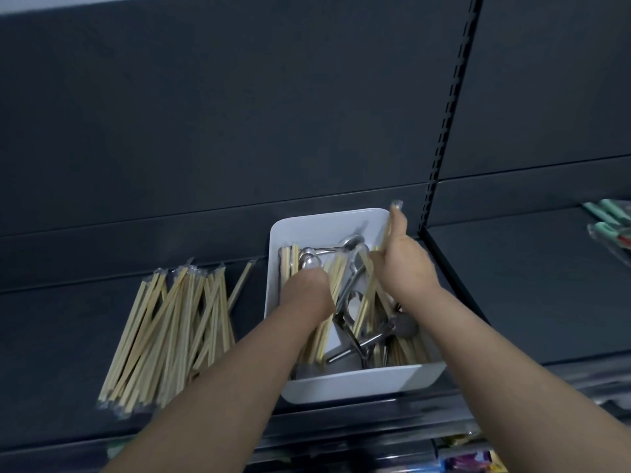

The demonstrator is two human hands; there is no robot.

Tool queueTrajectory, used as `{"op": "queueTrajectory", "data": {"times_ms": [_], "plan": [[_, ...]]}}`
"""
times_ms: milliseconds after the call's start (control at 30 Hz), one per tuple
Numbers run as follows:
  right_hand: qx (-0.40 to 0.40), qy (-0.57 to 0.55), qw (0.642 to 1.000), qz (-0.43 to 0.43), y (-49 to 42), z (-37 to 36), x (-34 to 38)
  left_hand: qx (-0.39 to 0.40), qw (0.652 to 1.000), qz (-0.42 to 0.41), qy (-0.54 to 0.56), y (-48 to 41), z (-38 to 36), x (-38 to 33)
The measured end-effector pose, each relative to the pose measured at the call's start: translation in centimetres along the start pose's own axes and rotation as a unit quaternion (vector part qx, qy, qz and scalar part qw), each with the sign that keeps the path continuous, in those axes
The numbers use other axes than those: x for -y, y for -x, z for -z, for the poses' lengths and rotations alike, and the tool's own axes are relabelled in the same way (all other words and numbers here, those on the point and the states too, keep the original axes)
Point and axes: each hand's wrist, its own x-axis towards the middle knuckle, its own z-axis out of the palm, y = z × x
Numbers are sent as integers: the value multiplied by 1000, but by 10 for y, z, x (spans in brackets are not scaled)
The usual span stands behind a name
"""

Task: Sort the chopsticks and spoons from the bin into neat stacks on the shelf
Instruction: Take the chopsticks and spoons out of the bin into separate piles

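While many chopsticks (pixel 336 281) and spoons (pixel 309 261) lie mixed in the white bin (pixel 358 384) and only a loose chopstick pile (pixel 170 329), no spoon stack, rests on the shelf (pixel 51 336) beside it, the right hand (pixel 406 264) clamps its fingers on one wrapped pair (pixel 388 230), the fingers of the left hand (pixel 307 291) buried unseen.

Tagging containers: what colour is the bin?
White, plain; the bin shows best in the head view.
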Motion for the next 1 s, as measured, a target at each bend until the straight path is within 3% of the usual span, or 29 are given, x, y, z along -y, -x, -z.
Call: {"op": "queueTrajectory", "data": {"times_ms": [167,333,433,533,767,900,1000], "plan": [[-92,-2,995,42,-2,16,7,17,1000,-10,24,4,3,-8],[-97,-1,989,111,-14,14,35,-48,966,40,249,1,40,11],[-98,-67,982,146,-16,5,71,-92,938,37,333,11,65,39],[-20,-100,983,151,-11,-17,112,-126,936,58,323,21,74,80],[163,39,978,124,23,-104,174,-76,946,136,285,58,65,190],[169,-11,978,121,30,-135,190,-109,951,140,252,65,62,227],[143,22,978,153,35,-135,189,-124,965,117,200,65,62,239]]}}
